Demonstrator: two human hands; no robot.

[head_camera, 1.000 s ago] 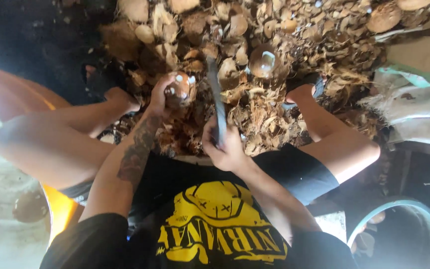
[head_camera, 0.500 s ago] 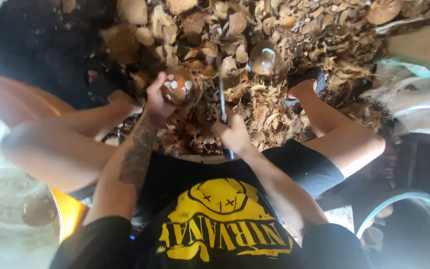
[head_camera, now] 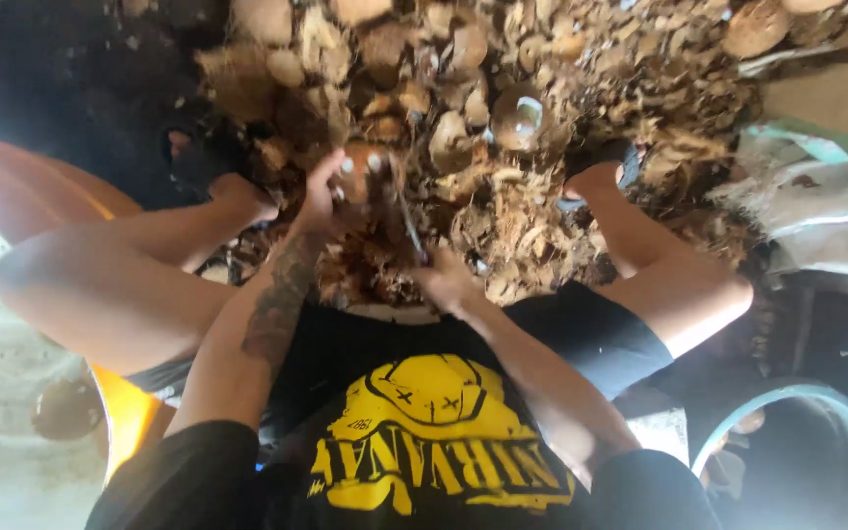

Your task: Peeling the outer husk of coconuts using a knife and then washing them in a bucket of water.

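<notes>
Just above the middle of the frame sits a brown coconut point(head_camera: 360, 169) with pale patches where its skin is cut away, cupped from the left by the left hand point(head_camera: 321, 201), whose fingers are wrapped round its side. Half a second ago the nut was turned more toward the camera and showed more white spots; now it is lower, partly hidden by the hand and blurred. The right hand point(head_camera: 447, 285) is clenched on the handle of a dark blade point(head_camera: 407, 228), which slants up and leftward so that its tip meets the lower right of the coconut, or seems to, since motion blur smears that spot. Earlier the blade stood nearly upright and apart from the nut, to its right. Both hands work over a heap of husk and shell scraps point(head_camera: 522, 211) filling the upper middle, where a shiny peeled coconut point(head_camera: 519, 116) lies among them. Bare knees flank the hands, an orange tub point(head_camera: 125, 417) shows at lower left, and a round basin point(head_camera: 787, 397) at lower right.
</notes>
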